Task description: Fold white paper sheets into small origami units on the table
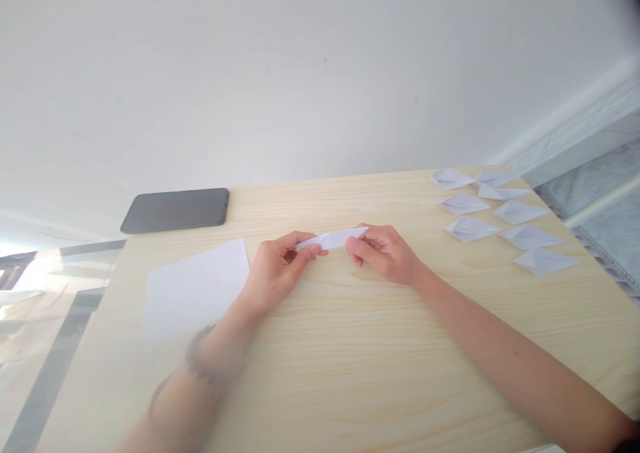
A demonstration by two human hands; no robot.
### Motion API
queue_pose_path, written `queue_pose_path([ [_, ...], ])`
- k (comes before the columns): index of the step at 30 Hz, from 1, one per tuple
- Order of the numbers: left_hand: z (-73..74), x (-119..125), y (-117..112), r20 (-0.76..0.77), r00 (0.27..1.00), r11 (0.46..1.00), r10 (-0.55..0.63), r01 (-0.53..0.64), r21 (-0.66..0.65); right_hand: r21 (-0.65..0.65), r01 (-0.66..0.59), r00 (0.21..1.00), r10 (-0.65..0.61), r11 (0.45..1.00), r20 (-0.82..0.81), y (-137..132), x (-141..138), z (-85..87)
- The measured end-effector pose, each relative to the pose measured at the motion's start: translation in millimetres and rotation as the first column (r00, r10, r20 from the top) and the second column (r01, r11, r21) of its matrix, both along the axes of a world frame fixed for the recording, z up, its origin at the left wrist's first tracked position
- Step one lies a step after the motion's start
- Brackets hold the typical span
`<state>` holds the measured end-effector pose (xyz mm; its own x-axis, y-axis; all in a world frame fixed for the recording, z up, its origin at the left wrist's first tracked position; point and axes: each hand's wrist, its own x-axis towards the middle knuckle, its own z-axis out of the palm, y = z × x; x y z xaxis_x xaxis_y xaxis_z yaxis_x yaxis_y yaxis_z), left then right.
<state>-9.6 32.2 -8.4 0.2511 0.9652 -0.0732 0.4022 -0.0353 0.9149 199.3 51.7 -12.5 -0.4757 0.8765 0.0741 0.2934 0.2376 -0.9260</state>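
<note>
A narrow folded piece of white paper (334, 240) is held between my two hands over the middle of the table. My left hand (280, 266) pinches its left end, thumb in front and fingers behind. The right end is gripped by my right hand (385, 253) between thumb and fingers, with the pointed tip showing above. To the left of my left hand lies a flat sheet of white paper (195, 289), partly covered by my forearm. Several folded paper shapes (473, 229) with pointed ends lie in loose rows at the right.
A dark phone (175, 211) lies at the table's back left corner. The light wooden table (350, 366) stands against a white wall (300, 79). Its right edge runs past the folded shapes, with grey marble (613, 166) beyond.
</note>
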Motion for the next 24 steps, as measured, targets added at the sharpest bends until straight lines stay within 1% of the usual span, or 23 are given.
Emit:
queue_pose_path([
  [5,1.0,2.1,-1.4,-0.034,0.999,0.999,0.03,-0.029,0.019,-0.047,0.008,1.0,-0.01,0.999,-0.026,-0.6,-0.2,0.7],
  [9,0.9,3.9,-2.5,-0.089,0.994,0.998,0.062,-0.059,0.028,-0.059,0.085,0.995,-0.088,0.995,-0.039,-0.5,-2.2,-1.3],
  [11,0.3,4.5,-2.8,-0.101,0.99,0.995,0.095,-0.093,0.024,-0.062,0.098,0.995,-0.099,0.993,-0.024,-0.2,-3.1,-2.5],
  [14,-0.6,5.0,-2.6,-0.066,0.987,0.989,0.145,-0.146,-0.006,-0.075,0.087,0.996,-0.088,0.993,-0.007,0.3,-3.8,-3.4],
  [16,-1.1,5.1,-1.8,-0.021,0.987,0.987,0.158,-0.159,-0.031,-0.091,0.086,0.996,-0.088,0.992,-0.014,0.7,-3.8,-3.6],
  [20,-1.9,4.5,0.1,0.066,0.986,0.987,0.153,-0.149,-0.063,-0.118,0.076,0.997,-0.079,0.99,-0.019,1.5,-4.2,-2.5],
  [24,-2.4,3.5,0.1,0.073,0.986,0.988,0.15,-0.147,-0.046,-0.082,0.085,0.996,-0.084,0.993,0.02,1.1,-5.0,0.4],
])
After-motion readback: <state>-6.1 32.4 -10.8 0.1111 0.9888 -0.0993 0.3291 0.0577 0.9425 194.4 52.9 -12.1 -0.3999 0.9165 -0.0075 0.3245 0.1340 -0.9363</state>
